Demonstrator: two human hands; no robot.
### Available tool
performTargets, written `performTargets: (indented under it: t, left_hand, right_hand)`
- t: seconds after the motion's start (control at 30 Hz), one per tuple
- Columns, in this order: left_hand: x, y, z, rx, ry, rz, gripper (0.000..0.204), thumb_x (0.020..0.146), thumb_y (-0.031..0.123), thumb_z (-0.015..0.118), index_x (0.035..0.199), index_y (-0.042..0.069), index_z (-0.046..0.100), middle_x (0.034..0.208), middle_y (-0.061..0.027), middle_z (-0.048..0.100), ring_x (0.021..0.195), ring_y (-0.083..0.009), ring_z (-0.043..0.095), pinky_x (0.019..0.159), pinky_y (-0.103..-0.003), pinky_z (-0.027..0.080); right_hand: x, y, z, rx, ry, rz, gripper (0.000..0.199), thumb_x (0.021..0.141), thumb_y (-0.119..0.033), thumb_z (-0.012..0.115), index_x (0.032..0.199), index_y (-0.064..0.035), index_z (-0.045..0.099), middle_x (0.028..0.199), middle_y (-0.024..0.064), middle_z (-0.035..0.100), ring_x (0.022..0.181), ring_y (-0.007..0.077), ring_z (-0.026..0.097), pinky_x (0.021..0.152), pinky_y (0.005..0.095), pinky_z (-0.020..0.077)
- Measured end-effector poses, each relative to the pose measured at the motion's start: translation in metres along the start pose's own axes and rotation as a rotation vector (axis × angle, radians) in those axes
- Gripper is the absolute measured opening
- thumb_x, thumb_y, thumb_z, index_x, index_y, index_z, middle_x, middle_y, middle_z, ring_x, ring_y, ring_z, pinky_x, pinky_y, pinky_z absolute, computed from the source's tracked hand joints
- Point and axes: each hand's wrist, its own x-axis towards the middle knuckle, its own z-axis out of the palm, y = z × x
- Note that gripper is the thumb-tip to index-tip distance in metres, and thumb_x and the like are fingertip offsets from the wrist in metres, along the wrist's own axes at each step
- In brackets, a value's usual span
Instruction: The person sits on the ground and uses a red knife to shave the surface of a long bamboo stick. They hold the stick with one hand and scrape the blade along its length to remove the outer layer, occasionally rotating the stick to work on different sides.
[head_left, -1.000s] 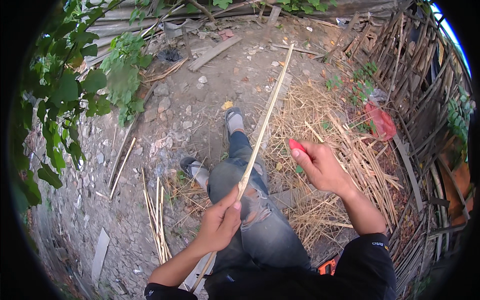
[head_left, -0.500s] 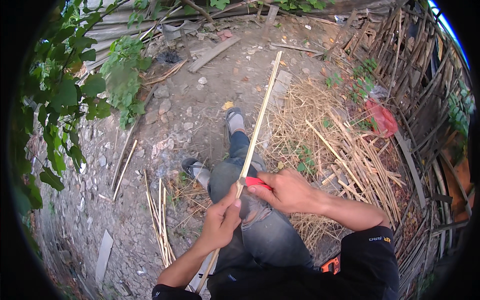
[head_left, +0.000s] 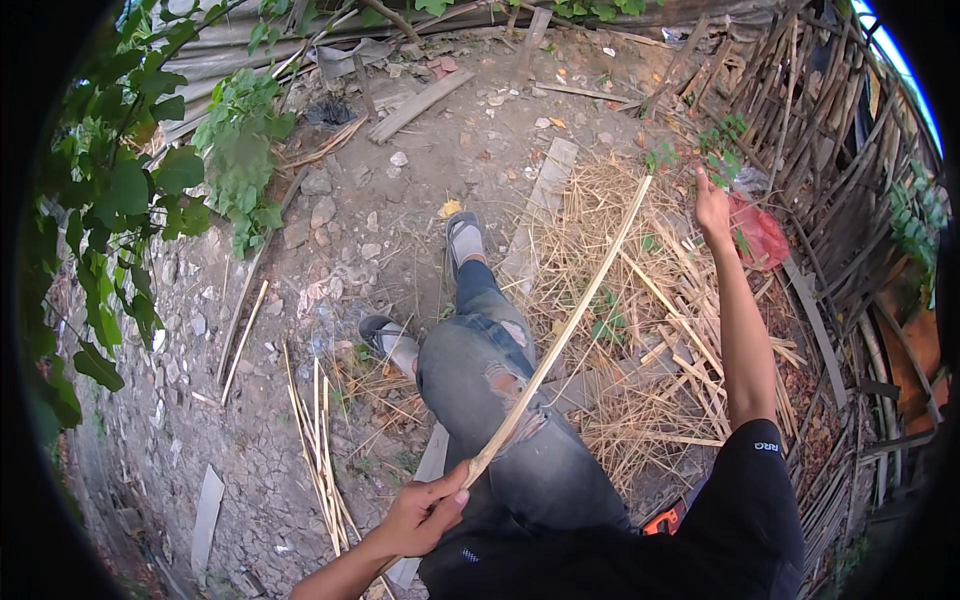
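Note:
A long, pale bamboo-like strip [head_left: 545, 370] slants across my lap, its far tip over the straw at the right. Near its lower end, my left hand [head_left: 430, 512] is closed around it, thumb on top. My right hand [head_left: 712, 210] is stretched far out to the right, apart from the strip and beside a red plastic bag [head_left: 762, 238]. Its fingers look curled; what they hold, if anything, is hidden. The red-handled knife seen earlier cannot be made out now.
Straw and shavings [head_left: 600, 215] cover the ground at right, with cut strips [head_left: 715, 350] on them. More thin strips [head_left: 322, 450] lie left of my legs. An orange-handled tool [head_left: 663, 521] lies by my right hip. A stick fence [head_left: 815, 130] stands at right, leafy vines [head_left: 125, 190] at left.
My right hand has swung away from the strip, outward and to the far right. The strip has tilted rightward and its lower end has come closer to me with my left hand.

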Motion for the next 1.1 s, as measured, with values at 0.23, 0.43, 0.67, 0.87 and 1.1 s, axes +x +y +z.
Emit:
performTargets:
  t: [0.23,0.43,0.67,0.87,1.1]
  left_hand:
    - [0.019,0.011,-0.015,-0.228,0.147,0.01,0.051,0.11,0.007,0.045,0.16,0.008,0.036,0.068,0.0059,0.034,0.055,-0.0038,0.028,0.05,-0.024,0.03]
    - [0.057,0.029,-0.012,-0.226,0.232,0.067,0.05,0.11,0.008,0.045,0.16,0.008,0.036,0.068,0.0059,0.033,0.054,-0.0031,0.028,0.049,-0.022,0.031]
    - [0.08,0.031,-0.001,-0.173,0.252,0.098,0.05,0.11,0.01,0.046,0.159,0.007,0.037,0.066,0.0068,0.033,0.054,-0.0021,0.03,0.048,-0.022,0.03]
    - [0.084,0.04,0.004,-0.06,0.283,0.103,0.05,0.11,0.011,0.048,0.159,0.006,0.037,0.066,0.0072,0.035,0.054,-0.0022,0.035,0.048,-0.023,0.029]
    - [0.042,0.025,0.009,-0.207,0.137,0.017,0.05,0.11,0.009,0.047,0.159,0.006,0.038,0.067,0.0069,0.035,0.052,-0.0025,0.031,0.047,-0.023,0.028]
  right_hand:
    - [-0.042,-0.05,-0.015,0.249,-0.197,-0.137,0.064,0.107,-0.054,0.044,0.079,0.0029,0.053,0.061,0.006,0.042,0.062,0.0145,0.039,0.058,0.0358,0.0345]
    - [-0.153,-0.151,-0.03,0.223,-0.549,-0.541,0.046,0.106,-0.04,0.053,0.085,0.001,0.058,0.059,0.013,0.048,0.055,0.0228,0.048,0.055,0.0396,0.0394]
    - [-0.249,-0.192,-0.048,0.238,-0.989,-0.711,0.041,0.103,-0.041,0.057,0.095,-0.0018,0.063,0.063,0.0226,0.062,0.062,0.0466,0.065,0.06,0.0542,0.0505]
    - [-0.269,-0.207,-0.048,0.194,-1.079,-0.701,0.042,0.103,-0.042,0.058,0.097,-0.0008,0.063,0.064,0.0248,0.063,0.064,0.048,0.065,0.059,0.0559,0.0511]
    - [-0.17,-0.163,-0.005,0.255,-0.695,-0.265,0.059,0.107,-0.05,0.048,0.085,0.0027,0.062,0.053,0.0131,0.05,0.05,0.0215,0.052,0.054,0.0432,0.0438]
